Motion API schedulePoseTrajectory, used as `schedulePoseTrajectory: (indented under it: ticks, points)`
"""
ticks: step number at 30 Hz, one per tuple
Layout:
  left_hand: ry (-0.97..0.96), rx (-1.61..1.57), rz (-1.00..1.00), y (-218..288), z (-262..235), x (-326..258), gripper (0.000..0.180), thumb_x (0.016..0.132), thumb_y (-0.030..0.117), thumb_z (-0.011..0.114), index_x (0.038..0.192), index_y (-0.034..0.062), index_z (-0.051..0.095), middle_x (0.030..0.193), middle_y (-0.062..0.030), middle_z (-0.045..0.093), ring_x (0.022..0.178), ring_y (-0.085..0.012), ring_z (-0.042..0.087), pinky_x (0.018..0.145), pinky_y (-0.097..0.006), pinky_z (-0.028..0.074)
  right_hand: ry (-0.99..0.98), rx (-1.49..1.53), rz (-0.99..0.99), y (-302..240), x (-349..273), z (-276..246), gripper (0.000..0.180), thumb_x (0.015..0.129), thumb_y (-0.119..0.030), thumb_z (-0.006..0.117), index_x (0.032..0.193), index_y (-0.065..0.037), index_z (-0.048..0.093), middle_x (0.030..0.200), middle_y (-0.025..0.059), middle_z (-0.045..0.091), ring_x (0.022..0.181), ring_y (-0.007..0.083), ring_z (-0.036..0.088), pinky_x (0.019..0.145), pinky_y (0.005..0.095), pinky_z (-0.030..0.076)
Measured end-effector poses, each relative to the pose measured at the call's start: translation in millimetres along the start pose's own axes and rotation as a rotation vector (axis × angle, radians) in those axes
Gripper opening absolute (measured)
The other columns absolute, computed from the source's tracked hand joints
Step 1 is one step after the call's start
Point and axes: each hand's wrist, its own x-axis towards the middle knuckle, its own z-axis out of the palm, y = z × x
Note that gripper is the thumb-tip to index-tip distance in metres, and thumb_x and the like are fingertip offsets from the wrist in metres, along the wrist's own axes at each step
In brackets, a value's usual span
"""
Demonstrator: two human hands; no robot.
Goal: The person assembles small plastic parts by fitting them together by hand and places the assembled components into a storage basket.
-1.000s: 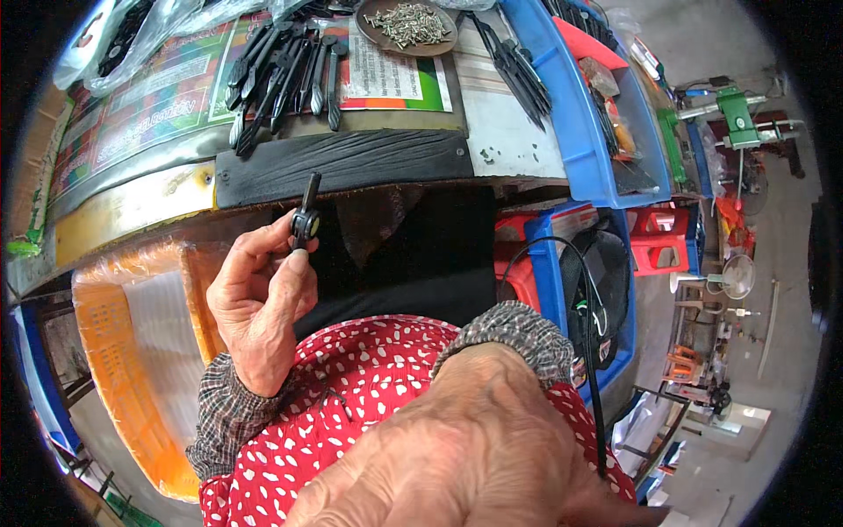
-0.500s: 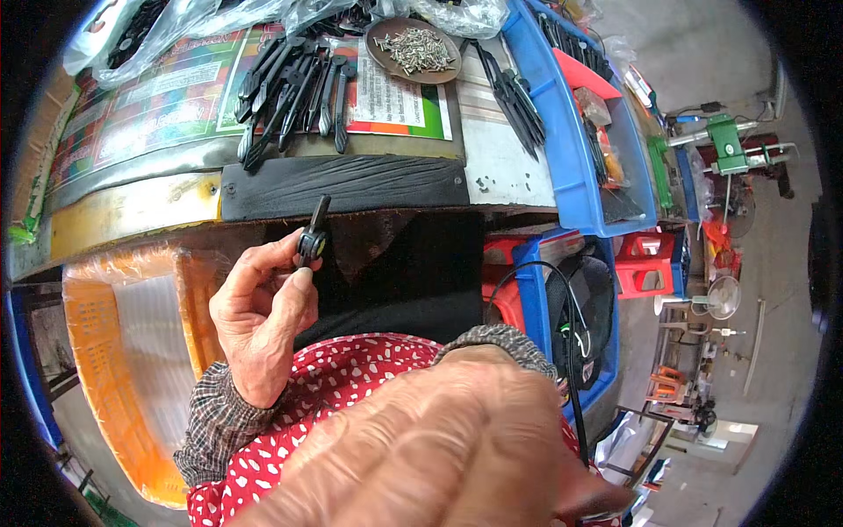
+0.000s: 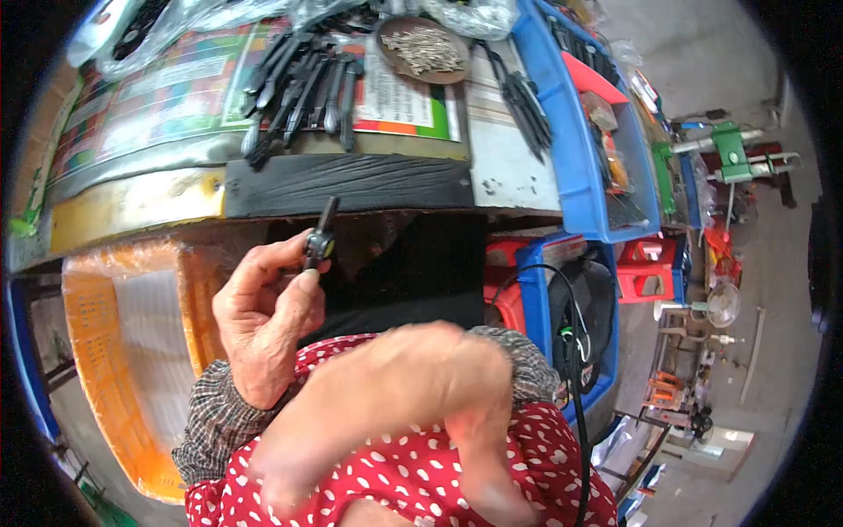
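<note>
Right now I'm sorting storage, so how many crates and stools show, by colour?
Blue crates: 2
Orange crates: 1
Red stools: 1
Total: 4

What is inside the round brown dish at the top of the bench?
The round brown dish holds a loose heap of small pale metal pieces, too small to identify. The heap covers most of its floor; whatever lies beneath is hidden.

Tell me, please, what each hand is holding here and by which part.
The left hand pinches a small black part at its lower, thicker end, between thumb and fingertips. The right hand is blurred; whether it holds anything cannot be told.
</note>
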Motion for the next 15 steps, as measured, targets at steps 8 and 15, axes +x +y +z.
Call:
schedulePoseTrajectory:
  ticks: [8,15]
  points:
    - [-0.031,-0.075,-0.039,3.6,5.9,1.0,0.028,0.088,-0.005,0.053,0.116,-0.0026,0.055,0.092,-0.0059,0.061,0.060,-0.0034,0.047,0.049,-0.017,0.037,0.767,-0.897,0.405,4.9,-45.9,-17.5,0.046,0.072,-0.014,0.079,0.110,-0.001,0.057,0.076,0.0026,0.061,0.064,0.0075,0.059,0.058,0.0212,0.048]
    - [-0.014,-0.039,-0.044,3.6,6.8,1.1,0.028,0.088,-0.004,0.055,0.116,-0.0038,0.056,0.084,0.0000,0.058,0.062,-0.0015,0.047,0.052,-0.016,0.038,0.616,-1.139,0.477,23.6,-45.2,-23.8,0.034,0.074,-0.019,0.077,0.095,-0.001,0.057,0.074,0.0053,0.056,0.058,0.0111,0.056,0.048,0.0246,0.044]
